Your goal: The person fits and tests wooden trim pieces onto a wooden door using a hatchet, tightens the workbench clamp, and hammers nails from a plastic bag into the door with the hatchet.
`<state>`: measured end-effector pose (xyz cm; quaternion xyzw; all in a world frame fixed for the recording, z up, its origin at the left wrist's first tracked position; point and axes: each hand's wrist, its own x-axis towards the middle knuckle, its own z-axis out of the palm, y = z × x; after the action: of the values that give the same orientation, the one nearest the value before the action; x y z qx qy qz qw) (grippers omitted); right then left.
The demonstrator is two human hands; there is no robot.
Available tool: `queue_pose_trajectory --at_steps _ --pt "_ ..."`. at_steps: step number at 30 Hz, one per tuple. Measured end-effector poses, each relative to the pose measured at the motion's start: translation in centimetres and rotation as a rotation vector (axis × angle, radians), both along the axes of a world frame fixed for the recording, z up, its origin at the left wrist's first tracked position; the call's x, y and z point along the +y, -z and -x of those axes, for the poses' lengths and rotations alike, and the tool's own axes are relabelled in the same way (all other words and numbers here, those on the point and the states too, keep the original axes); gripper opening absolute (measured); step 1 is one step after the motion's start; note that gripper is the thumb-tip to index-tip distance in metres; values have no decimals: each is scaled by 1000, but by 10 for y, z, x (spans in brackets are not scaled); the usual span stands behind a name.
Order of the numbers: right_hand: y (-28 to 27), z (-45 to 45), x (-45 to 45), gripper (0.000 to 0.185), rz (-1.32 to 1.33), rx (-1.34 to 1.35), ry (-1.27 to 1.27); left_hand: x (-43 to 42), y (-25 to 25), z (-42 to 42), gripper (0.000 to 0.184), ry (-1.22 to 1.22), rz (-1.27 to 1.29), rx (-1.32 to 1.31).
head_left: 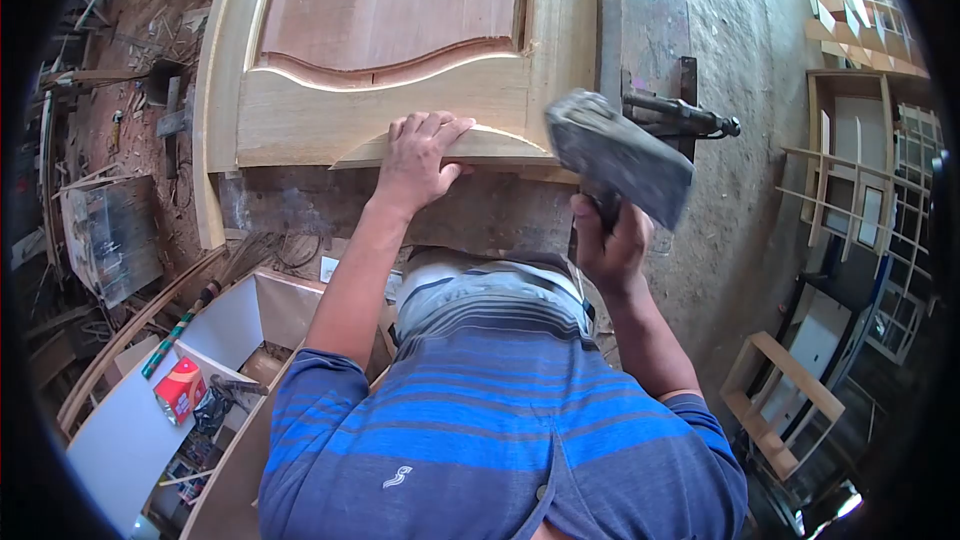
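Observation:
A panelled wooden door (400, 110) with a curved lower moulding lies flat on the workbench in front of me. Along its near edge rests a thin arched piece of wood (490, 143). My left hand (420, 160) grips this piece, fingers over its top and thumb on the near side. In my right hand (615, 245) is a mallet (620, 155) with a large, worn grey block head, raised to the right of the door's near corner. The head is slightly blurred, and my fingers wrap round its handle.
A metal bar clamp (685, 118) sticks out on the bench's right side. An open wooden cabinet box (255, 340) holding a red packet (181, 390) stands at lower left. Wood scraps litter the left floor; wooden frames (850, 160) stand at right.

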<state>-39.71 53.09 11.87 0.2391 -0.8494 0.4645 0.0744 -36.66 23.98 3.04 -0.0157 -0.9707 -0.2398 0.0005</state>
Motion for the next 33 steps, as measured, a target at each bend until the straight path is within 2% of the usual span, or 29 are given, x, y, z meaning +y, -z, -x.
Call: queue_pose_trajectory --at_steps 3,4,5,6,10,13,14,17,19,22,24,25,27,28,33 --pt "37 -12 -12 34 -119 -15 -21 -2 7 -2 74 17 -6 19" --pt "39 -17 -15 38 -500 -343 14 -3 9 1 75 13 6 32" --pt "48 -11 -25 42 -628 -348 4 -5 10 0 75 14 22 38" --pt "44 -22 -26 42 -643 -407 8 -2 9 -9 75 27 14 -6" --pt "23 -12 -35 44 -495 -333 42 -4 4 -3 75 11 17 -14" --pt "20 -29 -39 47 -223 -89 69 -3 10 -1 75 1 -18 28" --pt "26 -29 -44 47 -231 139 78 -6 11 -1 75 7 -22 45" --pt "68 -39 -41 44 -599 -334 112 -7 13 -1 74 14 -6 66" --pt "73 -31 -43 37 -533 -365 135 -7 6 2 71 19 -3 1" --pt "44 -32 -45 36 -454 -536 138 -8 9 -9 70 32 -5 2" --pt "36 -38 -49 36 -354 -431 131 -26 8 -14 70 -11 6 40" --pt "36 -44 -51 33 -303 -373 111 -43 5 -28 72 -74 -8 45" --pt "40 -50 -57 35 -226 -597 132 -78 1 -51 75 -202 -38 67" --pt "34 -50 -65 43 -176 -752 142 -99 4 -63 75 -284 -89 38" --pt "51 -36 -124 45 -271 -600 -4 -190 1 -94 70 -580 74 71"
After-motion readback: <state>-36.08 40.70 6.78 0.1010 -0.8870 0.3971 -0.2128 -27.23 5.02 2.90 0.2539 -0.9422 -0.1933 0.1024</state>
